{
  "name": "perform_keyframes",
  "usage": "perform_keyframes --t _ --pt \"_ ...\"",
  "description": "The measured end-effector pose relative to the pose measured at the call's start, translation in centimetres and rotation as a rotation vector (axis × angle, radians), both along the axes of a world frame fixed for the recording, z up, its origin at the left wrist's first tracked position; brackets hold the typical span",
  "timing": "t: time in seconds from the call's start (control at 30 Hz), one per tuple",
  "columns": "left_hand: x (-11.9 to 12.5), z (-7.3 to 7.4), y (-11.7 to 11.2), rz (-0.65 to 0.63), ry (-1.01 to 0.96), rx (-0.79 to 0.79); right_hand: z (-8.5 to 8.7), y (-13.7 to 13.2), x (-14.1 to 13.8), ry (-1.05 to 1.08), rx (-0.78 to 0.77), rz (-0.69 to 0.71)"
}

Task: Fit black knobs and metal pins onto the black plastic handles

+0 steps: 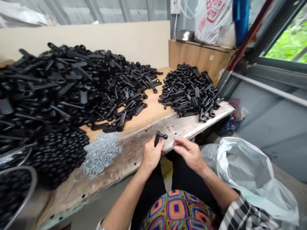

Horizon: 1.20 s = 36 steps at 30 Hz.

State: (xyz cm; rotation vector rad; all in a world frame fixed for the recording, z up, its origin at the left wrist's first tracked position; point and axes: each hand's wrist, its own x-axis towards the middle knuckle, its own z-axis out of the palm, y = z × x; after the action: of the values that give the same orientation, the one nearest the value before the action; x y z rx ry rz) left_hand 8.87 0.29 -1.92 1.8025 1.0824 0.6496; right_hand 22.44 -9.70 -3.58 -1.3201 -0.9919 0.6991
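Along the near edge of the worktop [124, 159] lie a heap of black knobs [57, 156], then loose steel pins [100, 155]. Next, the left hand [151, 156] grips a black lever [158, 138] just above that edge; the right hand [189, 153] curls beside it, holding something or nothing, I can't tell, with a white plastic sack [249, 179] beyond.

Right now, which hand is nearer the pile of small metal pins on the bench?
Left. The left hand is just to the right of the pile of small metal pins; the right hand sits farther right, beyond the left hand.
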Motion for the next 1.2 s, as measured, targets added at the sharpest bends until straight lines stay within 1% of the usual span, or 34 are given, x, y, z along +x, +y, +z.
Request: perform_keyframes --t 0.07,0.13,0.23,0.3,0.33,0.37,0.4,0.47,0.5,0.53,0.57,0.6,0.67,0.7,0.77,0.87,0.97,1.2 --pt "1.4 0.4 -0.9 0.007 -0.122 -0.116 -0.4 -0.7 -0.8 -0.011 0.019 0.11" --pt "3.0 0.5 -1.8 0.01 -0.183 -0.204 -0.4 -0.9 -1.1 0.042 0.053 0.155" --pt "5.3 0.0 -2.7 -0.044 -0.202 -0.284 -0.3 -0.9 -0.2 0.257 0.075 0.133" --pt "6.4 -0.3 -3.0 -0.119 -0.207 -0.277 -0.2 -1.1 1.3 0.374 0.05 0.112" --pt "6.7 -0.4 -3.0 -0.162 -0.205 -0.252 -0.1 -1.3 2.4 0.388 0.044 0.088" --pt "6.8 -0.4 -2.9 -0.192 -0.197 -0.215 0.1 -1.6 3.9 0.365 0.047 0.041" --pt "6.7 -0.4 -2.8 -0.2 -0.183 -0.164 0.3 -1.8 5.7 0.31 0.052 -0.035" --pt "5.8 0.0 -2.1 -0.152 -0.107 -0.042 1.0 -2.4 10.2 0.123 0.032 -0.28" --pt "5.0 0.1 -1.6 -0.097 -0.048 0.019 1.3 -2.6 12.9 0.009 -0.036 -0.421" --pt "4.1 0.1 -1.0 -0.032 0.012 0.081 1.6 -2.7 15.6 -0.126 -0.143 -0.584" --pt "3.2 0.0 -0.4 0.031 0.066 0.139 1.9 -2.7 18.2 -0.271 -0.286 -0.744" --pt "2.2 -0.2 0.2 0.089 0.108 0.19 2.1 -2.6 20.6 -0.315 -0.346 -0.819" --pt "0.5 -1.1 1.4 0.192 0.151 0.255 2.1 -2.0 24.4 -0.379 -0.447 -0.91" --pt "-0.2 -1.7 1.9 0.228 0.155 0.262 2.0 -1.5 25.6 -0.394 -0.487 -0.925" --pt "-1.1 -2.8 2.6 0.27 0.137 0.246 1.6 -0.2 27.1 -0.438 -0.58 -0.932" --pt "-1.6 -3.8 3.0 0.263 0.118 0.204 1.1 1.5 27.6 -0.499 -0.699 -0.885" --pt "-1.5 -4.0 3.0 0.247 0.102 0.158 1.1 2.3 27.8 -0.556 -0.79 -0.818" --pt "-1.1 -4.0 3.1 0.313 0.029 0.145 2.0 1.9 27.9 -0.699 -0.951 -0.674"
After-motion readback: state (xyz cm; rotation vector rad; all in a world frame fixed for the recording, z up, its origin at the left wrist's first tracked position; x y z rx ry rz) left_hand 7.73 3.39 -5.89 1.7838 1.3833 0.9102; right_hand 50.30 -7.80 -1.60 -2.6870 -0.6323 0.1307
